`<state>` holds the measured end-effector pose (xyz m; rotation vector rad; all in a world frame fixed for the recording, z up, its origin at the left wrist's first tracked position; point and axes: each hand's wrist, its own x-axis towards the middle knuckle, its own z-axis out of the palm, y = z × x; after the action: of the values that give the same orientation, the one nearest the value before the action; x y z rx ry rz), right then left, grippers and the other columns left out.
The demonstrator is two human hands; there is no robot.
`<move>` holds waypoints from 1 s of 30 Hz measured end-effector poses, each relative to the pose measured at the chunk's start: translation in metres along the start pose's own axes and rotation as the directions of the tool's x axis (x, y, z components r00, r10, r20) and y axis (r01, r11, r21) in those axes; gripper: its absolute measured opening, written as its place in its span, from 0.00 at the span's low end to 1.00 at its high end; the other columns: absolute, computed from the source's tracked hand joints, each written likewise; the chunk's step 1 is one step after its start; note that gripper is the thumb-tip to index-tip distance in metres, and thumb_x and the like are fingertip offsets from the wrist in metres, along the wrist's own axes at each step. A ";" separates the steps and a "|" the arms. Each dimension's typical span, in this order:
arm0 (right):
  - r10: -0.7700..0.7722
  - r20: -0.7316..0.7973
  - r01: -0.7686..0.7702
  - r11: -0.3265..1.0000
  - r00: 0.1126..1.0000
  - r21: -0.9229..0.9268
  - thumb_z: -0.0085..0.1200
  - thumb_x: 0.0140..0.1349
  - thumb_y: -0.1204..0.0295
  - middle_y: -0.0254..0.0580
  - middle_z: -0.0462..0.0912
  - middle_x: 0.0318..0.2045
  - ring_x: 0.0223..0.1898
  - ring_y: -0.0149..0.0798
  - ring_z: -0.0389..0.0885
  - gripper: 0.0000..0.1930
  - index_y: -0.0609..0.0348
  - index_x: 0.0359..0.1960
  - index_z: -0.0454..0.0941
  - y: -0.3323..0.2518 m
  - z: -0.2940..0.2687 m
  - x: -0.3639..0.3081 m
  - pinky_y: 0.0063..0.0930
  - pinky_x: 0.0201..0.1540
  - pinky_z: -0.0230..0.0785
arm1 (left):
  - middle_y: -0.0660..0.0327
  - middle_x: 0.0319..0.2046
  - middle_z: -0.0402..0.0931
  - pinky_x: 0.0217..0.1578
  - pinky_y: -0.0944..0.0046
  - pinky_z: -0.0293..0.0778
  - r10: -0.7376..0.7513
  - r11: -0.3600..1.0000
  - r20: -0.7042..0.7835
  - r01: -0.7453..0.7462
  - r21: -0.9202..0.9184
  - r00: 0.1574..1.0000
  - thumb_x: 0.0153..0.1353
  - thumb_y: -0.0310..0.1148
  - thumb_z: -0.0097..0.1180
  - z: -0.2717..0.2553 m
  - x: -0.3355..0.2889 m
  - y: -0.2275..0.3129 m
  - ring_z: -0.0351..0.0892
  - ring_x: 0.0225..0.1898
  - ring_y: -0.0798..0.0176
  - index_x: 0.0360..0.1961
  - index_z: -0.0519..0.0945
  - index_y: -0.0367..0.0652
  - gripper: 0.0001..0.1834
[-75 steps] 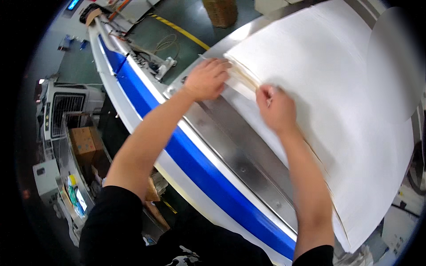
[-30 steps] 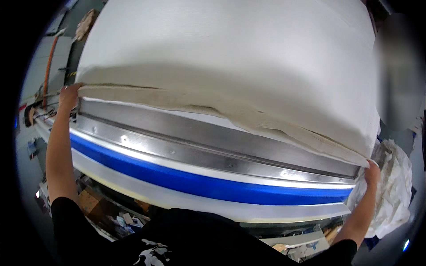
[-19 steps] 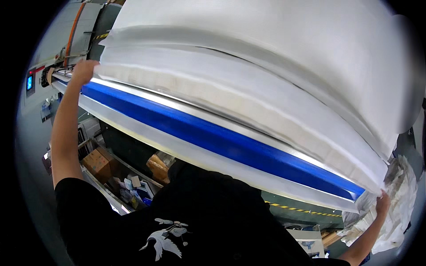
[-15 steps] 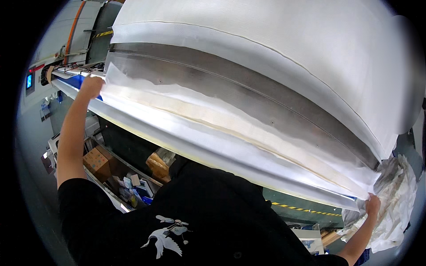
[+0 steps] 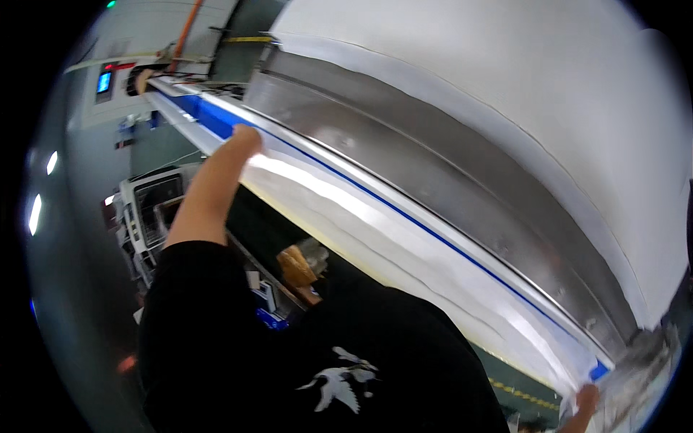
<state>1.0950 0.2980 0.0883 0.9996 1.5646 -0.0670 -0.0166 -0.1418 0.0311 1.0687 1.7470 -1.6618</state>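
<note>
A long strip of thin white cloth (image 5: 382,238) stretches between my two hands along the front edge of the machine. My left hand (image 5: 247,140) is closed on its far-left end, beside the blue strip (image 5: 206,112). At the lower right my right hand (image 5: 587,399) is closed on the other end, though its fingers are partly blurred. The cloth hangs over the pale front ledge. Behind it runs a bare grey metal plate (image 5: 404,169). Above the plate lies a large white fabric sheet (image 5: 505,79) with a curved lower edge.
Crumpled translucent sheeting (image 5: 642,375) hangs near my right hand. Below the ledge are a brown taped package (image 5: 296,267) and a bin with small items. A control panel with a lit screen (image 5: 105,82) stands at the far left. Yellow-black tape (image 5: 523,395) marks the floor.
Both hands have drawn the cloth down and toward me, off the metal plate onto the front ledge. A blue line along the plate's edge now shows. The view has shifted left.
</note>
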 end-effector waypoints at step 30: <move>-0.165 -0.047 0.169 0.887 0.985 0.430 0.60 0.41 0.64 0.46 0.83 0.32 0.38 0.53 0.80 0.12 0.54 0.28 0.81 -0.138 -0.115 -0.008 0.39 0.43 0.73 | 0.57 0.46 0.77 0.43 0.51 0.73 -0.544 0.632 -0.364 0.084 -0.771 0.756 0.61 0.34 0.45 -0.078 -0.033 0.042 0.77 0.46 0.48 0.49 0.75 0.52 0.15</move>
<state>0.9186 0.2708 0.0617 1.2038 1.6791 -0.5539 0.0480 -0.0746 0.0426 0.9102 2.8107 -0.6087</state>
